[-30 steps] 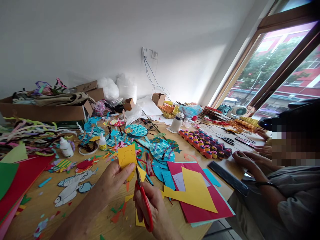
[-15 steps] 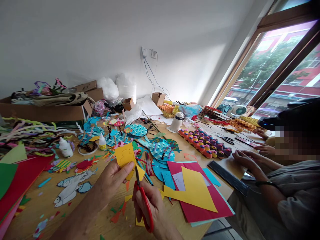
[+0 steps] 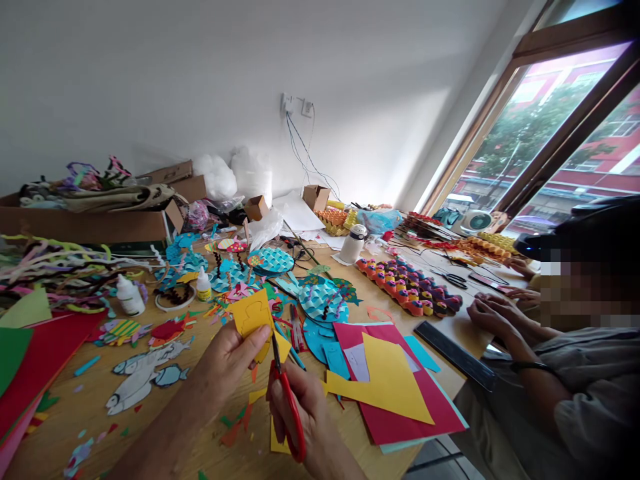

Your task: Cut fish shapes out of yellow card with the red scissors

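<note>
Between the thumb and fingers of my left hand (image 3: pixel 235 353) is a piece of yellow paper (image 3: pixel 250 312) with an outline drawn on it. My right hand (image 3: pixel 303 407) grips scissors (image 3: pixel 294 417) with red handles. Their dark blades point up and meet the paper's right edge beside my left thumb. To the right, a larger yellow sheet (image 3: pixel 395 383) lies over a red sheet (image 3: pixel 383 427). Grey-white paper fish (image 3: pixel 137 387) lie on the table left of my left forearm, and small coloured scraps (image 3: pixel 237 427) are scattered beneath my hands.
Two glue bottles (image 3: pixel 130 297) stand at the left, near red and green sheets (image 3: pixel 55 347). Blue decorated discs (image 3: pixel 320 300) and painted egg-carton pieces (image 3: pixel 410 287) lie farther back. A person (image 3: pixel 575 373) sits at the right, hands by a black case (image 3: pixel 455 355).
The yellow paper has tilted very slightly in my left hand, while the scissors stay at its edge. The co-worker's hands have shifted slightly.
</note>
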{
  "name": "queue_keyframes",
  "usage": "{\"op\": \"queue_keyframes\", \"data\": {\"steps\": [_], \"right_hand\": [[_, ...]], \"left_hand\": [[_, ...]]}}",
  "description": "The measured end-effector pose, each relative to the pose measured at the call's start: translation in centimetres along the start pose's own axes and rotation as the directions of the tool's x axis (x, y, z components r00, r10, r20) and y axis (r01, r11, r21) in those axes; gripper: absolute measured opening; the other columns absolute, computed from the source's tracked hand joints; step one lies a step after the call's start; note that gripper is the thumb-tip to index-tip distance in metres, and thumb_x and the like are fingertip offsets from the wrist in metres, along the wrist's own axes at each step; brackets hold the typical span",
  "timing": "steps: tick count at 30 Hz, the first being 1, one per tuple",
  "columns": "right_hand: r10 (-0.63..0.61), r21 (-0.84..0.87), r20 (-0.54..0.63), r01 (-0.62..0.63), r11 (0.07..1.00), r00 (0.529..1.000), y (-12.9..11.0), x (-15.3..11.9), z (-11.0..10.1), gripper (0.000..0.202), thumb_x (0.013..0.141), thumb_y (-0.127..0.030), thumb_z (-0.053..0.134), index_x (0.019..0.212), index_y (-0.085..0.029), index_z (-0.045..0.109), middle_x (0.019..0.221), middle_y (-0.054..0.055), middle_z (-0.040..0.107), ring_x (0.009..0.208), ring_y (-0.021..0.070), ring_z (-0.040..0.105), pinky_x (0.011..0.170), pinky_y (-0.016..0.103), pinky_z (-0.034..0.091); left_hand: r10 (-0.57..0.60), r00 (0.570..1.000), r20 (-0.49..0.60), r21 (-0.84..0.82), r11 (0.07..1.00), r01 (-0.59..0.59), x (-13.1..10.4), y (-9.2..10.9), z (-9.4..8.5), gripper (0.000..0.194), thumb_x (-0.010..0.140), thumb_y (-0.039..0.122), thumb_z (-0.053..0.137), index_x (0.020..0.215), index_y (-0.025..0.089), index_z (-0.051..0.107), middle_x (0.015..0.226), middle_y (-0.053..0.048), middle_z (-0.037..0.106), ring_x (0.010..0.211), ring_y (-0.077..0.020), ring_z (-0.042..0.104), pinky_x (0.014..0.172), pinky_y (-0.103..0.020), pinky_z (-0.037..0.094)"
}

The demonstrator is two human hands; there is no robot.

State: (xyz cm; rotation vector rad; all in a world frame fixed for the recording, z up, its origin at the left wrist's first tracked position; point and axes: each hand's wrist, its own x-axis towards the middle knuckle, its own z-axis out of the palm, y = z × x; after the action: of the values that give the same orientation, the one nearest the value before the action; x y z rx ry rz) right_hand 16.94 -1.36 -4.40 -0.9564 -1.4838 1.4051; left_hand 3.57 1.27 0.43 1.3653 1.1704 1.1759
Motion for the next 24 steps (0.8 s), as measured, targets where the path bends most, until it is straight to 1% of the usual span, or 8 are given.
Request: {"op": "queue_keyframes", "data": {"steps": [3,6,9,13,18,24], "right_hand": [[-0.003,-0.024,0.0,0.003,1.0,1.0,0.11,-0.07,-0.11,0.04,0.086,-0.052,0.044,0.063,-0.02,0.042,0.05,-0.007,0.035,0.038,0.0057,0.033,0.035,0.015,0.03],[-0.006,-0.053,-0.007,0.006,0.999,1.0,0.02,-0.07,-0.17,0.035,0.086,-0.042,0.047,0.061,-0.02,0.039,0.05,-0.008,0.033,0.038,0.0054,0.03,0.035,0.015,0.028],[-0.022,-0.055,-0.006,0.022,0.998,1.0,0.05,-0.03,-0.21,0.032,0.087,-0.038,0.046,0.062,-0.02,0.04,0.051,-0.008,0.032,0.038,0.0052,0.029,0.035,0.015,0.026],[-0.038,-0.026,0.015,0.038,0.999,0.999,0.39,-0.03,-0.25,0.034,0.087,-0.041,0.045,0.062,-0.019,0.041,0.051,-0.007,0.033,0.038,0.0054,0.031,0.034,0.014,0.027],[-0.044,0.024,0.014,0.043,0.999,0.999,0.42,0.16,-0.03,0.039,0.088,-0.048,0.044,0.062,-0.019,0.04,0.048,-0.007,0.036,0.037,0.0051,0.033,0.034,0.013,0.029],[-0.049,0.016,0.019,0.048,0.999,0.999,-0.05,0.25,0.05,0.042,0.086,-0.053,0.044,0.061,-0.019,0.04,0.047,-0.007,0.036,0.035,0.0049,0.033,0.033,0.013,0.028]], "left_hand": [[-0.001,1.0,0.005,-0.011,1.0,0.001,0.0,0.0,-0.09,0.02,0.079,0.033,0.051,0.065,0.02,0.055,0.056,0.006,0.047,0.052,-0.0112,0.042,0.049,-0.02,0.036],[-0.031,0.999,0.027,-0.031,0.999,0.032,0.08,0.13,-0.3,0.018,0.078,0.033,0.052,0.066,0.02,0.056,0.057,0.005,0.05,0.052,-0.0109,0.043,0.048,-0.019,0.035],[-0.042,0.999,0.015,-0.013,0.999,0.042,0.12,0.31,-0.61,0.019,0.077,0.033,0.054,0.065,0.019,0.057,0.055,0.006,0.049,0.052,-0.0106,0.042,0.048,-0.019,0.034],[-0.046,0.999,-0.003,-0.023,0.999,0.046,0.13,0.45,-0.8,0.018,0.076,0.035,0.054,0.068,0.019,0.058,0.057,0.006,0.05,0.052,-0.0104,0.041,0.049,-0.02,0.034],[-0.079,0.997,-0.014,-0.063,0.995,0.078,0.12,0.53,-0.39,0.016,0.073,0.034,0.056,0.068,0.019,0.058,0.059,0.005,0.054,0.054,-0.0111,0.044,0.049,-0.02,0.035],[-0.089,0.995,-0.035,-0.099,0.991,0.085,0.08,0.53,-0.16,0.014,0.072,0.032,0.057,0.068,0.019,0.059,0.059,0.005,0.055,0.054,-0.0113,0.045,0.048,-0.019,0.036]]}}
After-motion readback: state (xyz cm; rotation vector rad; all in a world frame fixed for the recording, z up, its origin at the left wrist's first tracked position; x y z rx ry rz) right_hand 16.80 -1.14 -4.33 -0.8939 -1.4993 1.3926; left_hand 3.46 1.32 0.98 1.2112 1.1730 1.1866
